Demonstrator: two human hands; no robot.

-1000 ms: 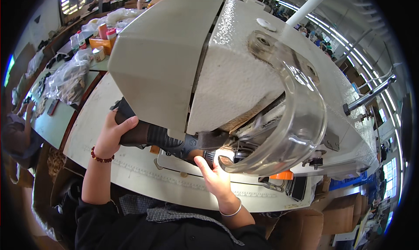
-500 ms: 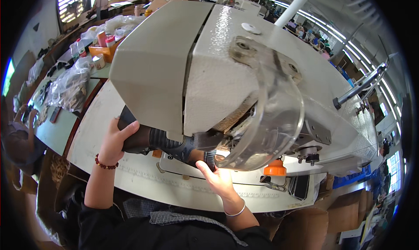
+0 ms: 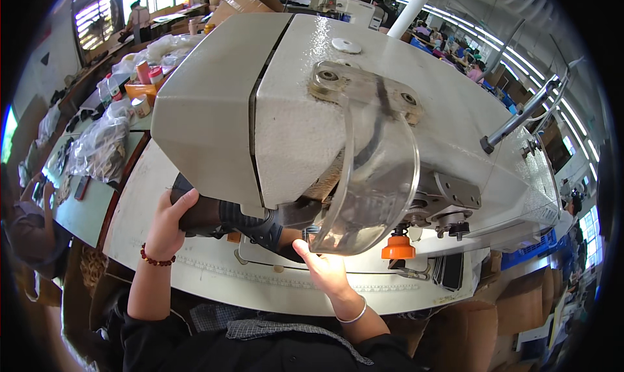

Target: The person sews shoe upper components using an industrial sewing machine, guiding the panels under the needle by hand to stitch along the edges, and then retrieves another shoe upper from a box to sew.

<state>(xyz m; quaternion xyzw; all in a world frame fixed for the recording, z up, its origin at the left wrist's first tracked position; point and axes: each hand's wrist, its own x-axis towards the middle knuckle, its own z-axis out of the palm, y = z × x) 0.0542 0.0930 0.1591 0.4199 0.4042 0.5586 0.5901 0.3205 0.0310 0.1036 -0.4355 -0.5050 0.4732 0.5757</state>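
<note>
A dark black and brown shoe upper (image 3: 250,228) lies under the head of a large cream sewing machine (image 3: 296,122). My left hand (image 3: 168,222) grips its left end, thumb on top and the other fingers mostly hidden beneath or behind it. With the thumb near its right end, my right hand (image 3: 325,268) holds the upper beside the lit stitching area; some of these fingertips are out of sight. A clear curved plastic guard (image 3: 380,183) hangs in front of the needle area and, with the machine head, hides the needle.
An orange knob (image 3: 398,247) sits right of my right hand. A printed ruler strip (image 3: 240,274) runs along the near edge of the pale machine table (image 3: 140,206). A side table at left carries plastic bags (image 3: 101,144). Cardboard boxes (image 3: 526,300) stand at right. Another person (image 3: 32,229) sits at far left.
The view has shifted slightly, so the machine head and guard appear further left. Both hands keep their hold on the shoe upper, with little visible movement.
</note>
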